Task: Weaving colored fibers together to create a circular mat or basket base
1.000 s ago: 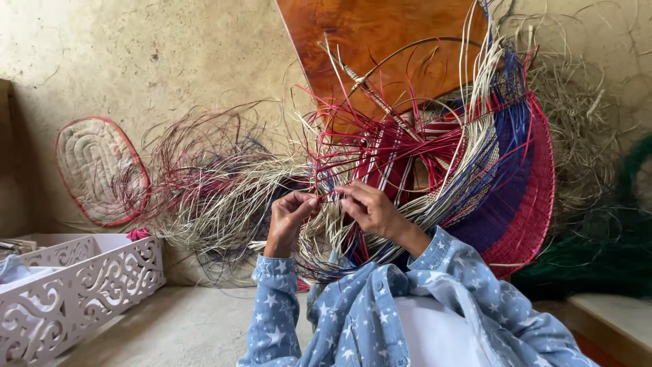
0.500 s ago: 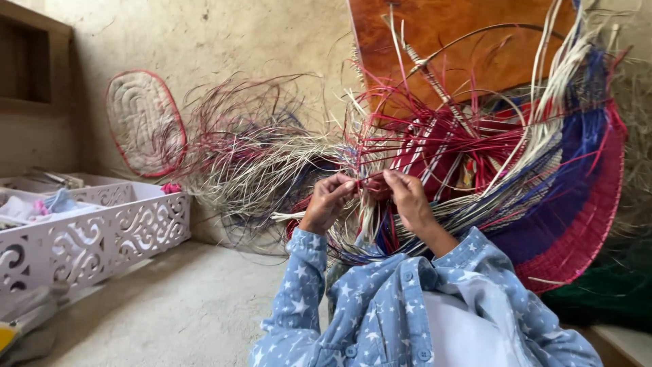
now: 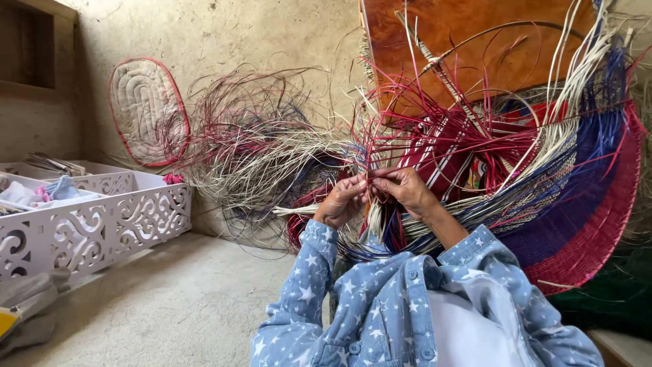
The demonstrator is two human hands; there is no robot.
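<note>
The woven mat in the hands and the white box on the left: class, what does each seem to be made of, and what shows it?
Woven mat: likely dyed straw or palm strips, matt, with loose fibre ends fanning out. White box: looks like painted wood or plastic, smooth, with cut-out scrolls; which one is unclear.

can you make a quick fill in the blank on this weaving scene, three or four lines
1. Both hands, left hand and right hand, pinch strands of the half-woven ____.
2. The outer woven band of the piece is coloured ____.
3. The white cut-out box stands on the person's ____ side.
4. The oval mat leans against the ____.

Missing words: basket; red; left; wall
</note>
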